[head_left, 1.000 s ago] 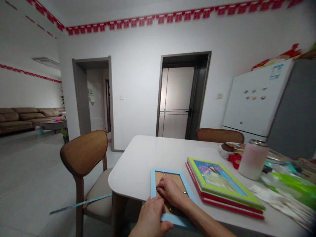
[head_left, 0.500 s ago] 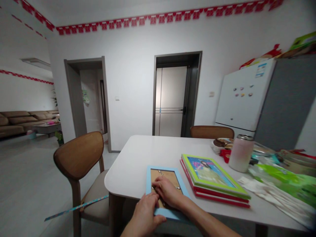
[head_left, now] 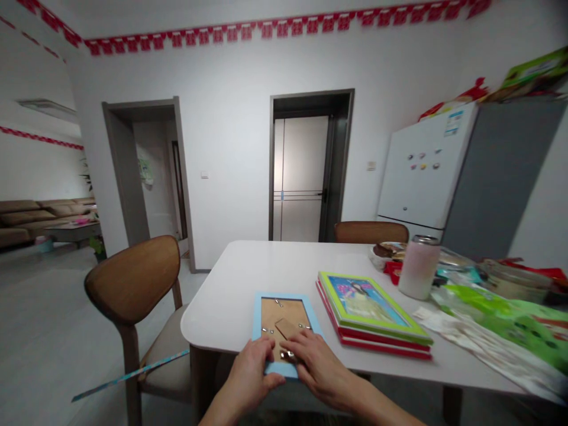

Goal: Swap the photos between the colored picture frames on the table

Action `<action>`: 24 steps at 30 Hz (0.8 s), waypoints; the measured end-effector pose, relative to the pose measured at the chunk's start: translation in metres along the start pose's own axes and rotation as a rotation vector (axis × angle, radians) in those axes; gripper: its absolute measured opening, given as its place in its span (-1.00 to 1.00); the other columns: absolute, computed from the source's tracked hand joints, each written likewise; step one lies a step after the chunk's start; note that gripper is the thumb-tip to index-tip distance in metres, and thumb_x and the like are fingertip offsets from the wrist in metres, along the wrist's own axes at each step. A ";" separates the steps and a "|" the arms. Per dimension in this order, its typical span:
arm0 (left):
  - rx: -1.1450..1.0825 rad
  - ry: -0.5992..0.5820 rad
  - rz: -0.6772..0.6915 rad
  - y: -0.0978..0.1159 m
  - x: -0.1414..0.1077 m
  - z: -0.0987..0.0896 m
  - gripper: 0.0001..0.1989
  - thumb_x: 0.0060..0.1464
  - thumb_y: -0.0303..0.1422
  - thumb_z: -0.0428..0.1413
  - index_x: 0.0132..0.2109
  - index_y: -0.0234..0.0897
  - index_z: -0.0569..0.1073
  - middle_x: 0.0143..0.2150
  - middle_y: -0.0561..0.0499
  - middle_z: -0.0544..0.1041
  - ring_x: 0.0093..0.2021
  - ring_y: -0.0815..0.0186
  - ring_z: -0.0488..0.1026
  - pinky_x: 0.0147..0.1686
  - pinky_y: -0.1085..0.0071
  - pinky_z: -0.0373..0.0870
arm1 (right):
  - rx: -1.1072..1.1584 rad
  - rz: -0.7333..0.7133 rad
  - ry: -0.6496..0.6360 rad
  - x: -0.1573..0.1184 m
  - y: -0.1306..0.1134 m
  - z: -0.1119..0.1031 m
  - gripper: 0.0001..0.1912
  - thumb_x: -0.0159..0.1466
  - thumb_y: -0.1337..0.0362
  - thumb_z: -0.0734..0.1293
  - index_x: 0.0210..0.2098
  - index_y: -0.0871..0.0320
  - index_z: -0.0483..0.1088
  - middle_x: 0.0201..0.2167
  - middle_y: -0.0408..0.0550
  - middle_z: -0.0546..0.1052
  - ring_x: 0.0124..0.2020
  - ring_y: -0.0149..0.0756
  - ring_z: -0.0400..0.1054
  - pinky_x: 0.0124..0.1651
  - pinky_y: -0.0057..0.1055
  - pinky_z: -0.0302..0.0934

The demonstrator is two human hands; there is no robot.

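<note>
A light blue picture frame lies face down at the table's near edge, its brown backing board turned up. Small metal clips sit around the board, and a flap of the same brown shows at its middle. My left hand grips the lower left corner, thumb along the bottom edge and fingers on the side. Over the lower right part, my right hand holds the frame's side with bent fingers on the backing, beside a shiny metal piece. Its fingertips partly hide that piece.
Right of the frame, a stack of picture frames has a green one on top. Beyond stand a pink bottle, a green plastic bag and a white cloth. A wooden chair is at the left, a patterned strip across it.
My right hand has moved from the middle of the backing down to its lower right, uncovering the flap and side clips. My left hand stays at the lower left corner. The view has shifted slightly.
</note>
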State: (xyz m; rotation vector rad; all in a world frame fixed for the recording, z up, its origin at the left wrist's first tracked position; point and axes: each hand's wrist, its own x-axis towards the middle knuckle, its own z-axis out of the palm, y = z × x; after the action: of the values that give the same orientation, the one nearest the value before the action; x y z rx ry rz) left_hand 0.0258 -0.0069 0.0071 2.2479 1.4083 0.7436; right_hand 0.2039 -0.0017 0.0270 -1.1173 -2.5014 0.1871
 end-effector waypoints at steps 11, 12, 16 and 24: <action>0.153 -0.051 -0.005 0.013 0.006 0.002 -0.61 -0.30 -0.36 0.18 -0.21 -0.23 0.31 -0.12 -0.01 0.40 -0.08 0.20 0.27 -0.07 0.27 0.11 | 0.194 0.016 0.139 -0.011 0.012 0.002 -0.66 0.10 0.36 0.11 -0.16 0.09 0.35 -0.15 0.00 0.37 -0.09 -0.24 0.17 -0.04 -0.26 0.05; 0.187 -0.063 0.015 0.015 0.009 0.009 -0.55 -0.35 -0.36 0.21 -0.19 -0.24 0.32 -0.02 -0.06 0.34 0.01 0.14 0.20 0.00 0.19 0.02 | 0.244 0.081 0.200 -0.013 0.016 0.002 -0.64 0.11 0.34 0.11 -0.11 0.12 0.33 -0.11 0.04 0.35 -0.06 -0.23 0.16 0.00 -0.25 0.04; 0.192 -0.108 0.070 0.020 0.020 0.030 -0.50 -0.34 -0.52 0.14 -0.12 -0.30 0.31 0.15 -0.14 0.15 0.16 0.10 -0.02 0.11 0.14 -0.17 | 0.451 0.364 0.481 -0.028 0.033 -0.005 -0.66 0.08 0.27 0.15 -0.16 0.14 0.36 -0.10 0.05 0.36 -0.04 -0.20 0.18 0.04 -0.24 0.02; -0.696 0.360 0.064 0.071 0.038 -0.005 -0.82 -0.09 -0.30 0.03 -0.28 -0.25 0.31 -0.13 -0.10 0.42 -0.08 0.17 0.33 -0.10 0.27 0.23 | 1.307 0.708 0.631 -0.026 0.008 0.004 -0.45 -0.03 0.10 0.30 -0.08 0.23 0.24 -0.35 0.03 0.45 -0.44 -0.30 0.34 -0.46 -0.41 0.19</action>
State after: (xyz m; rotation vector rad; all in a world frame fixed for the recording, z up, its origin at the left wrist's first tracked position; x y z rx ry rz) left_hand 0.0860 -0.0020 0.0611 1.6655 0.9890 1.4517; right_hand 0.2237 -0.0147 0.0138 -1.0727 -0.9196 1.2006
